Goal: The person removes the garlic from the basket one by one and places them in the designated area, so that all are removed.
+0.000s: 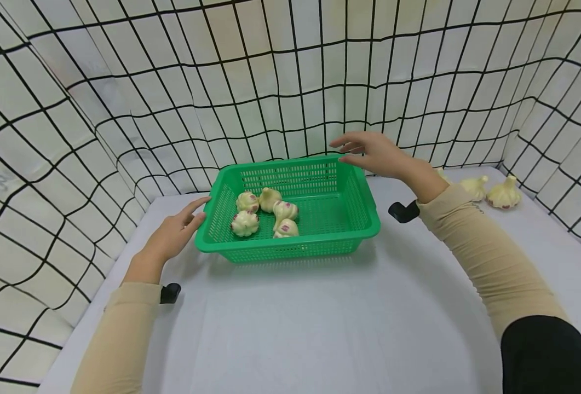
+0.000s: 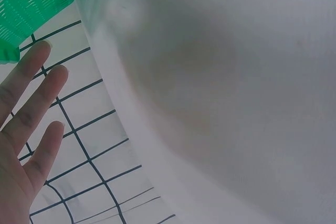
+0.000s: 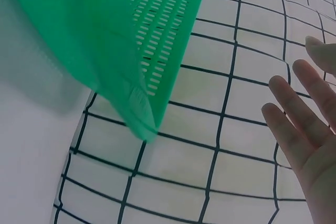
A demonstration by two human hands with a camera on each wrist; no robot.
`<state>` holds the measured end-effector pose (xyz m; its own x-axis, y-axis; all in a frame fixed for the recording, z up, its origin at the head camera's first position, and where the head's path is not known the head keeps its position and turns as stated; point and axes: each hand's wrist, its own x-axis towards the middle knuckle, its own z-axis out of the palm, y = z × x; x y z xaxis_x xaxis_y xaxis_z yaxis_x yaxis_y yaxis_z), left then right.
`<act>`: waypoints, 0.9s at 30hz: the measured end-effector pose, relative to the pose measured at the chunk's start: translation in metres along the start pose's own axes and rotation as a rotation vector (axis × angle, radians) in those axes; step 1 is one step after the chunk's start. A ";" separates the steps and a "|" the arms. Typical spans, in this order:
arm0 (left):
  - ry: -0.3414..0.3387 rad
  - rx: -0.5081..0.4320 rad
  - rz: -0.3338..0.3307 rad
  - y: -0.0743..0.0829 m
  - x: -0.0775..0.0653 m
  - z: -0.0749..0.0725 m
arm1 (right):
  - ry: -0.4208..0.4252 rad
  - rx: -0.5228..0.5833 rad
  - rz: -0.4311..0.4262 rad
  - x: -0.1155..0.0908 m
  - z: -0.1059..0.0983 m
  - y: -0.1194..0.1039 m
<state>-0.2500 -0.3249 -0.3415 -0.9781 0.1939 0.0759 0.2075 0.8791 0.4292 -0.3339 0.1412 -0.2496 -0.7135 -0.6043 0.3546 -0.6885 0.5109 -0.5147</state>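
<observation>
A green plastic basket (image 1: 297, 250) with slotted walls stands on the white table and holds several garlic bulbs (image 1: 245, 223), grouped in its left half. My left hand (image 1: 174, 232) is at the basket's left rim, its fingers extended; in the left wrist view the fingers (image 2: 48, 87) spread beside the green wall. Whether they touch the rim I cannot tell. Above the back right corner hovers my right hand (image 1: 376, 153), fingers loosely extended and holding nothing. The right wrist view shows that hand (image 3: 310, 140) apart from the basket's corner.
Behind the right forearm, more garlic bulbs (image 1: 504, 192) lie on the table at the far right, one partly hidden by the sleeve. A black grid net (image 1: 290, 98) over white walls closes off the back and both sides. The white tabletop (image 1: 290, 328) extends in front of the basket.
</observation>
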 end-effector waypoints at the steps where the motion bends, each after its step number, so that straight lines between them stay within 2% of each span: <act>1: 0.001 0.000 0.001 0.000 0.000 0.000 | 0.002 0.001 -0.005 0.004 0.002 -0.001; 9: -0.003 0.001 0.000 0.000 0.000 -0.001 | -0.049 0.036 0.005 0.026 0.019 -0.006; 16: -0.006 0.002 -0.005 0.001 -0.001 -0.002 | -0.113 0.094 -0.020 0.046 0.039 -0.002; 21: -0.005 -0.006 -0.004 0.000 -0.001 -0.001 | -0.204 0.074 -0.047 0.058 0.055 0.000; 27: -0.002 -0.009 -0.004 0.000 0.000 0.000 | -0.377 0.009 -0.065 0.069 0.072 -0.003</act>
<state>-0.2496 -0.3248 -0.3410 -0.9789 0.1911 0.0722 0.2032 0.8759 0.4376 -0.3716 0.0540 -0.2802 -0.5693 -0.8186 0.0760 -0.7287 0.4596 -0.5077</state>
